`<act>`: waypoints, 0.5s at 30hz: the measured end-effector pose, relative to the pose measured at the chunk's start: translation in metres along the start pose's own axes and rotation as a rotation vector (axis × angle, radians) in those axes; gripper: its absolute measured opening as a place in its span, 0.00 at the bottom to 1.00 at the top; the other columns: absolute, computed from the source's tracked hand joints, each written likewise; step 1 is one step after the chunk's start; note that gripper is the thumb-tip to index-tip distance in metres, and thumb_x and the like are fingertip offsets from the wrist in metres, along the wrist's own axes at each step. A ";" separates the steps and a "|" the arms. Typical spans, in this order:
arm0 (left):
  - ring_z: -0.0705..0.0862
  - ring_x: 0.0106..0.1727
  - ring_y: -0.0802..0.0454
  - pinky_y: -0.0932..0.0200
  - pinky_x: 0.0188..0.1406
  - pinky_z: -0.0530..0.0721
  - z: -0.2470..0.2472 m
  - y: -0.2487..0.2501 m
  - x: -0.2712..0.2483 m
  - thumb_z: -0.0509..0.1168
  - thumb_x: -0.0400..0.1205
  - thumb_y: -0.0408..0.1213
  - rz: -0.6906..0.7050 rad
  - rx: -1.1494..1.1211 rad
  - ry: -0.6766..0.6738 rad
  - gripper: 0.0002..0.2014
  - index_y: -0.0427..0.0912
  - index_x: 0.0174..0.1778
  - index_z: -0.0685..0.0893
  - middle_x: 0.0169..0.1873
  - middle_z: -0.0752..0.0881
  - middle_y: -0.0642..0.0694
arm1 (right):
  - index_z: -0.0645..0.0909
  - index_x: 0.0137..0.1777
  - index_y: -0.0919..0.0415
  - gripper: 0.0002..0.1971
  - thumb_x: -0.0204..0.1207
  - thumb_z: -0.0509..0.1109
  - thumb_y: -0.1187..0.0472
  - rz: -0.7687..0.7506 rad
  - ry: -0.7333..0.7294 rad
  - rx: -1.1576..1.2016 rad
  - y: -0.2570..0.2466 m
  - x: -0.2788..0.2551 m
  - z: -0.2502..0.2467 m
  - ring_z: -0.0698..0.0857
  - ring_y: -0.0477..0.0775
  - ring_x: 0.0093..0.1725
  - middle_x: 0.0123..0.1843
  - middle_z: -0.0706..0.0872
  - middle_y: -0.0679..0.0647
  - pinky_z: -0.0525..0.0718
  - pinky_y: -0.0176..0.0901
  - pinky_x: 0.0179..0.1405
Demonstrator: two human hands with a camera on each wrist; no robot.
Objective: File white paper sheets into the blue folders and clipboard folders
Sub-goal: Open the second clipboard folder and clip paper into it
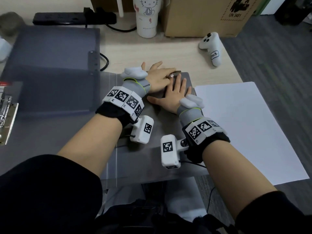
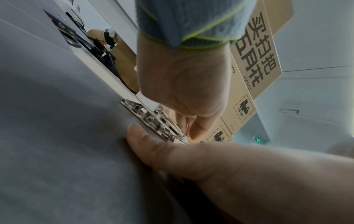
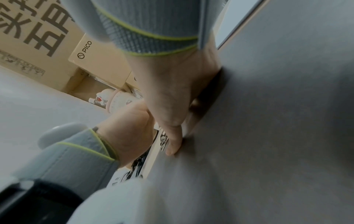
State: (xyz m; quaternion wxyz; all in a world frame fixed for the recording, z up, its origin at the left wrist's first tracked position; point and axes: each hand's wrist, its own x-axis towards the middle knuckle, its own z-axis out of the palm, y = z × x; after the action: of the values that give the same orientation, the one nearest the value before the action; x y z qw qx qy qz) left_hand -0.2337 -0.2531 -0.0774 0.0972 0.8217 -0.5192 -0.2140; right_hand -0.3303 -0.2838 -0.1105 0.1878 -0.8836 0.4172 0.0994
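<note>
Grey clipboard folder (image 1: 152, 159) lies flat at the tabletop's (image 1: 194, 54) near edge, long axis running away from the person, metal clip (image 1: 172, 74) at the far end. Right hand (image 1: 173, 95) rests on it, fingers straight and spread. Left hand (image 1: 158, 75) fingers curl onto the clip. White paper sheet (image 1: 236, 129) lies beside, right. Cardboard box (image 1: 202, 16) and tumbler (image 1: 146, 17) stand at the far edge.

Dim, even light; soft focus, blurred wrist views, edges bent
</note>
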 end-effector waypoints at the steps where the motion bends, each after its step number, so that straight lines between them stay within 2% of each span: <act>1: 0.45 0.85 0.56 0.33 0.79 0.34 0.001 -0.001 -0.002 0.53 0.83 0.38 0.009 -0.013 0.036 0.27 0.59 0.79 0.59 0.79 0.65 0.59 | 0.34 0.83 0.59 0.59 0.67 0.61 0.25 -0.002 0.005 0.006 -0.001 -0.001 0.000 0.32 0.60 0.84 0.85 0.32 0.58 0.35 0.61 0.81; 4: 0.44 0.85 0.55 0.34 0.79 0.36 -0.001 -0.003 -0.010 0.57 0.82 0.39 0.041 -0.032 0.167 0.27 0.61 0.78 0.61 0.79 0.63 0.64 | 0.36 0.84 0.58 0.58 0.67 0.64 0.28 -0.011 0.005 0.042 0.001 -0.004 -0.006 0.34 0.60 0.84 0.85 0.33 0.57 0.35 0.61 0.81; 7: 0.48 0.85 0.54 0.38 0.81 0.39 -0.008 -0.006 -0.020 0.58 0.81 0.37 0.060 -0.067 0.255 0.24 0.59 0.74 0.70 0.77 0.68 0.61 | 0.42 0.84 0.56 0.54 0.69 0.70 0.36 -0.023 -0.025 0.102 0.006 -0.003 -0.017 0.37 0.60 0.85 0.86 0.37 0.56 0.39 0.60 0.82; 9: 0.57 0.83 0.52 0.43 0.82 0.49 -0.013 -0.008 -0.031 0.56 0.78 0.40 0.081 -0.107 0.280 0.23 0.54 0.70 0.76 0.74 0.75 0.56 | 0.54 0.83 0.56 0.46 0.71 0.74 0.44 -0.047 -0.006 0.208 0.011 -0.011 -0.025 0.46 0.60 0.85 0.86 0.48 0.57 0.48 0.56 0.83; 10: 0.65 0.80 0.49 0.46 0.81 0.58 -0.016 -0.008 -0.037 0.54 0.74 0.42 0.106 -0.136 0.287 0.24 0.51 0.68 0.79 0.71 0.79 0.52 | 0.62 0.81 0.57 0.40 0.72 0.74 0.48 -0.055 0.013 0.286 0.013 -0.017 -0.030 0.55 0.60 0.84 0.84 0.57 0.58 0.56 0.52 0.82; 12: 0.78 0.70 0.47 0.53 0.72 0.72 -0.019 -0.008 -0.049 0.52 0.70 0.43 0.131 -0.226 0.311 0.28 0.48 0.65 0.81 0.63 0.85 0.48 | 0.75 0.73 0.59 0.28 0.73 0.74 0.55 -0.056 0.052 0.434 0.016 -0.026 -0.039 0.75 0.58 0.73 0.73 0.77 0.59 0.71 0.45 0.73; 13: 0.82 0.66 0.47 0.56 0.68 0.76 -0.017 -0.004 -0.056 0.53 0.70 0.42 0.133 -0.263 0.328 0.27 0.47 0.64 0.82 0.60 0.87 0.47 | 0.79 0.68 0.60 0.23 0.73 0.74 0.57 -0.048 0.070 0.486 0.020 -0.034 -0.043 0.81 0.56 0.66 0.66 0.83 0.58 0.76 0.44 0.68; 15: 0.84 0.62 0.48 0.58 0.64 0.78 -0.012 0.002 -0.068 0.54 0.71 0.42 0.128 -0.327 0.352 0.25 0.46 0.64 0.82 0.57 0.89 0.46 | 0.85 0.49 0.61 0.07 0.73 0.74 0.62 -0.041 0.072 0.579 0.025 -0.048 -0.050 0.86 0.56 0.46 0.51 0.88 0.60 0.83 0.48 0.56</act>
State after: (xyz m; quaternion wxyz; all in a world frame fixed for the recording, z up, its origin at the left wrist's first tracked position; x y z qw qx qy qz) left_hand -0.2552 -0.1938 -0.0488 0.3310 0.7852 -0.5037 -0.1421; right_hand -0.3794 -0.2858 -0.0556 0.4190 -0.8045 0.4168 -0.0591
